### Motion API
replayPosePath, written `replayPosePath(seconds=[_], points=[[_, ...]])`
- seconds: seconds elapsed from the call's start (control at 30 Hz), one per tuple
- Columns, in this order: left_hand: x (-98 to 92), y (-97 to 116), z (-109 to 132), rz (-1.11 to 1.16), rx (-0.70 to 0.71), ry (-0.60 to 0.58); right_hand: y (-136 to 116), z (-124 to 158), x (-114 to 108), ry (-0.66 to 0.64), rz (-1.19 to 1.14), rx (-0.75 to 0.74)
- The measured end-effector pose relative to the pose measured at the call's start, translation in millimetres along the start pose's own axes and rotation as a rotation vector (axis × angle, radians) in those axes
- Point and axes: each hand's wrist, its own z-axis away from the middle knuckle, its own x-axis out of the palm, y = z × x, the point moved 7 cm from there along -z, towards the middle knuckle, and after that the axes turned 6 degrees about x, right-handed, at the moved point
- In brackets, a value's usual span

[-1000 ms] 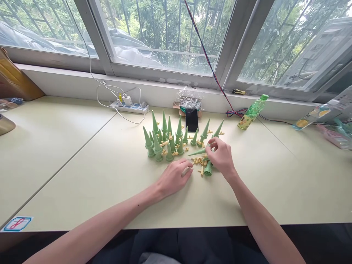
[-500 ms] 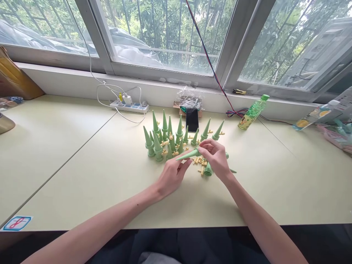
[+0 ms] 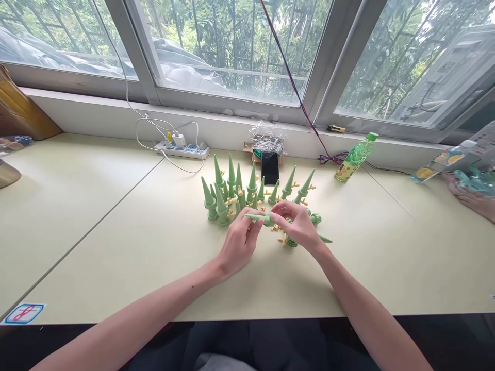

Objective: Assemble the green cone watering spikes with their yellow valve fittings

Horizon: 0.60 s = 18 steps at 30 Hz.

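Note:
A green plastic watering spike (image 3: pixel 258 217) lies nearly level between my hands, its point to the left. My right hand (image 3: pixel 297 224) pinches its wide end. My left hand (image 3: pixel 237 242) is closed around the pointed part with thumb and fingertips. Behind them, several green spikes (image 3: pixel 221 208) stand upright on their wide ends, many with a small yellow valve (image 3: pixel 231 201) sticking out sideways. Below my right hand are loose yellow valves (image 3: pixel 283 239) and a lying green spike (image 3: pixel 325 239), partly covered by that hand.
A black phone (image 3: pixel 270 169) lies behind the spikes, near a power strip (image 3: pixel 183 150) with white cables. A green-capped bottle (image 3: pixel 356 158) stands back right. Another person's hand (image 3: pixel 474 200) rests at the right edge beside a clear bottle (image 3: pixel 443 162). The pale table (image 3: pixel 116 247) runs to the window sill.
The spike has come down and left with my right hand. My left hand has closed on its pointed part. Another person's hand has come into view at the right edge.

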Motion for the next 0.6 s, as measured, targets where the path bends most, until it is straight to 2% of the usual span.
replayPosePath(seconds=[0.1,0.23,0.37,0.6], points=[[-3.1,-0.4,-0.2,-0.017,-0.014,0.031,0.6,-0.5,0.1,0.013,0.073,-0.032],[-4.1,-4.5,1.0,0.006,-0.074,0.039,2.7,-1.7,-2.1,0.054,0.323,-0.094],[-1.5,-8.9,1.5,0.051,-0.136,0.023,8.3,-1.9,4.0,-0.047,0.521,-0.106],[-0.5,-10.6,0.5,0.094,-0.189,0.024,15.8,-0.7,8.7,-0.131,0.635,-0.069]])
